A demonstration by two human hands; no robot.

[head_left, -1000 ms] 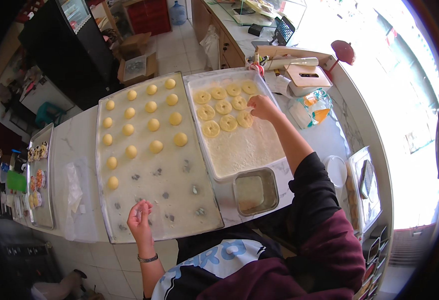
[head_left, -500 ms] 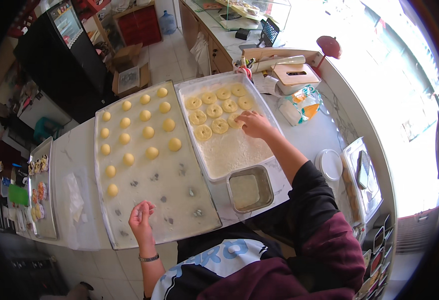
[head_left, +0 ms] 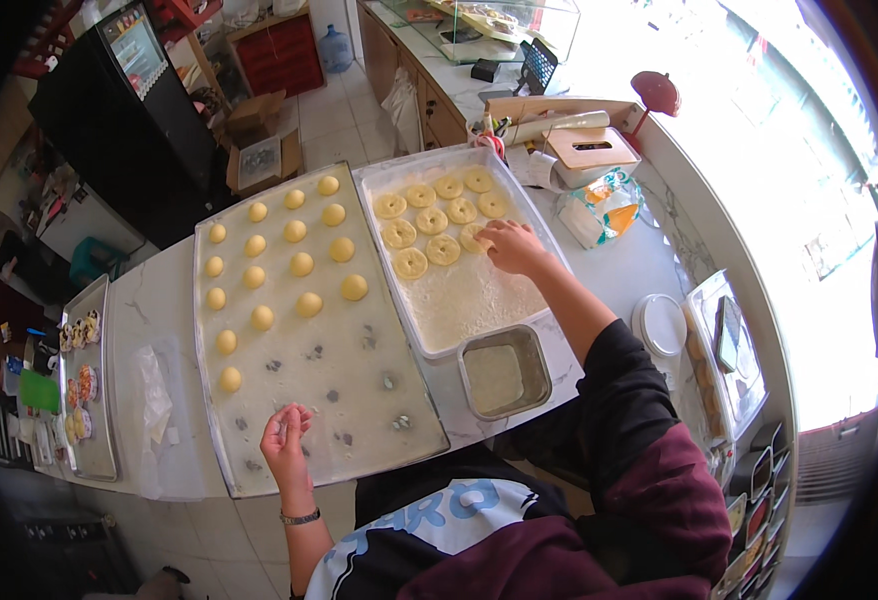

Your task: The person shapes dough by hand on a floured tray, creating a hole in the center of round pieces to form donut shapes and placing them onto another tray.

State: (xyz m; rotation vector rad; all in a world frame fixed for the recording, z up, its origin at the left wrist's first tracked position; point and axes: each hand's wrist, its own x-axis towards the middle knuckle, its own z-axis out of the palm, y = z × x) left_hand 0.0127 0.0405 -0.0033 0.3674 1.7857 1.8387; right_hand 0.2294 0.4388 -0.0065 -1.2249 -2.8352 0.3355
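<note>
Moved: right hand (head_left: 512,247), a second ago at the right end of the second row of dough rings (head_left: 443,243), now lower, at the third row. Left hand (head_left: 287,445): much as it was.

Right hand: fingers bent, palm down; fingertips overlap the right edge of the third row's third ring (head_left: 467,240). From where I stand I cannot tell whether they touch or grip it.

Dough rings: eleven in sight, flat and pale yellow, in three rows in the far part of a floury white tray (head_left: 459,300), mostly left of and beyond the hand.

Left hand: fingers loosely curled, thumb near their tips, no hold visible; above the near end of a large flat tray (head_left: 364,410).

Dough balls (head_left: 301,263): seventeen, smooth, on the flat tray, beyond the left hand.

Metal tin (head_left: 499,400): one, square, beside the white tray's near end.
</note>
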